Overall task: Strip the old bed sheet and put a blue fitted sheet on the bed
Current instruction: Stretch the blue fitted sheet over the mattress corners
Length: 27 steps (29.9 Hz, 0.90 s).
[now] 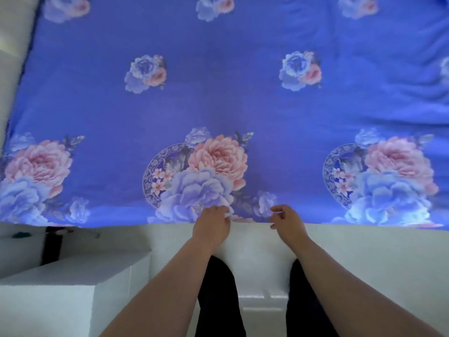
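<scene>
— Both forearms reach out from the bottom of the view, over dark trousers, and end at the near edge of the bed [340, 242].

— What are the hands doing there?

— Left hand [211, 223] has its fingers [224, 211] curled narrow at the hem of the sheet [218, 98], and seems to pinch a bit of cloth, though blur keeps me from being sure. Right hand [288, 221] has fingers half bent with a gap between them, just beside the hem; I see no cloth in it.

— And the sheet itself?

— Blue with big pink and pale flowers, spread flat over the bed top, its near edge ending at the white side of the mattress. Some creases lie at the far right. A white box [73, 283] stands at lower left, apart from the bed.

— How would it handle?

— Light and limp, I'd judge: thin cloth that bunches and slides easily, nothing that breaks. A pinch grip will hold it. Best taken at the hem or a corner, both hands apart, so it lifts evenly and doesn't drag.
</scene>
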Tool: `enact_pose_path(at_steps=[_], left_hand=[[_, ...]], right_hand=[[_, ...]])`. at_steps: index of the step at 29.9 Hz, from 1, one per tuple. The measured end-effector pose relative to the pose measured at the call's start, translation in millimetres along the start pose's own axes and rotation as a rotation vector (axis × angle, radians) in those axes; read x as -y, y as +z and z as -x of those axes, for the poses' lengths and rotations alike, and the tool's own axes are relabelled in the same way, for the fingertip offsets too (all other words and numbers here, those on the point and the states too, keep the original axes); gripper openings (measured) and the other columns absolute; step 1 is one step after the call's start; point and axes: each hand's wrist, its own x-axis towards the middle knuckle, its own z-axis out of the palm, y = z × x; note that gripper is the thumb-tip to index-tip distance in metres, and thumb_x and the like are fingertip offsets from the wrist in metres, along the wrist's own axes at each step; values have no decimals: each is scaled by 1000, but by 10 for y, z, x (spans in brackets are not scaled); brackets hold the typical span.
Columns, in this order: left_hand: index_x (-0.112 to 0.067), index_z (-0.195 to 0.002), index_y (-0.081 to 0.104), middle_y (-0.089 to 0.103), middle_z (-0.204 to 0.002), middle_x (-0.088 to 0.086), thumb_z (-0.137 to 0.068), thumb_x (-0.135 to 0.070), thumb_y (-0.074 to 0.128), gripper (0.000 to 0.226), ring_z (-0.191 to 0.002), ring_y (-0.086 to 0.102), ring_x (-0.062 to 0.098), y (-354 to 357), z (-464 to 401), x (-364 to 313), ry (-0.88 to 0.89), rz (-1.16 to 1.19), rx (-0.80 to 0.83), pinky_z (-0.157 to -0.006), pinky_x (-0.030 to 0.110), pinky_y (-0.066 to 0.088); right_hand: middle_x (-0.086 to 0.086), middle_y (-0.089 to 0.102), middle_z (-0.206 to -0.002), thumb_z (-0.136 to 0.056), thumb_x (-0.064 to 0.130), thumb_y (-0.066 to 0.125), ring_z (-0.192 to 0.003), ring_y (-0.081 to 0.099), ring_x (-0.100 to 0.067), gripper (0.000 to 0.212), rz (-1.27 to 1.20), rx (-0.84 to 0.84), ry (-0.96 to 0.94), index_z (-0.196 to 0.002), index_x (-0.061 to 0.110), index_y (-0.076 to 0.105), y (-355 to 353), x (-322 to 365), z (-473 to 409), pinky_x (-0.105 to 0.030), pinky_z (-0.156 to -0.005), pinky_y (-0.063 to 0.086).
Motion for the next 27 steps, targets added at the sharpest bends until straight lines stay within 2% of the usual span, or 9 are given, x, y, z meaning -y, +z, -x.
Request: enact_pose_path(at_steps=[2, 5, 10, 14, 19, 24, 27], left_hand=[[-22, -125, 55, 57, -125, 5, -96, -31, 45, 33, -119, 49, 29, 67, -5, -579, 19, -20, 12, -95, 37, 43], [-20, -117, 60, 62, -120, 8, -95, -29, 46, 28, -114, 54, 30, 322, -80, -1548, 85, -51, 34, -92, 35, 42], [-19, -124, 57, 57, -126, 7, -94, -29, 49, 33, -120, 47, 27, 902, -27, -3358, 200, -55, 93, -101, 35, 38], [-21, -122, 60, 60, -125, 4, -91, -33, 47, 36, -121, 50, 25, 1171, -64, -4548, 333, -99, 163, -102, 35, 38], [-19, -122, 59, 61, -121, 7, -93, -30, 48, 32, -115, 53, 27, 1221, -413, -5496, 380, -180, 211, -93, 35, 44], [-16, -122, 52, 56, -122, 9, -93, -28, 48, 32, -118, 49, 30, 1250, -945, -6153, 449, -363, 255, -94, 36, 41], [-19, -134, 43, 52, -130, 8, -95, -30, 47, 41, -122, 45, 29, 1296, -1131, -6589, 488, -444, 301, -99, 36, 37]], right_hand=[[-10, 65, -92, -92, 4, 48, -55, 58, -11, 18, -120, -24, 19, -106, 11, 58, -476, -216, 37, -12, -46, 39], [-4, 65, -78, -92, 2, 47, -56, 56, -15, 20, -264, -26, 60, -107, 9, 57, -1330, -585, 42, -20, -50, 40], [-10, 62, -80, -95, 7, 47, -43, 55, 0, 10, -386, -27, 135, -101, 7, 55, -2954, -1275, 184, -9, -39, 37], [-5, 63, -75, -95, 11, 48, -51, 56, -6, 10, -455, -145, 201, -98, 8, 57, -4048, -1723, 147, -10, -41, 39], [-5, 68, -82, -95, 18, 49, -58, 58, -16, 16, -607, -219, 281, -104, 9, 58, -4817, -1984, -139, -24, -57, 42], [-4, 64, -74, -93, 14, 50, -56, 54, -18, 15, -806, -333, 358, -104, 9, 58, -5371, -2157, -592, -24, -55, 39], [-6, 62, -81, -92, 9, 50, -60, 54, -20, 22, -880, -393, 405, -113, 8, 56, -5705, -2345, -791, -25, -55, 40]])
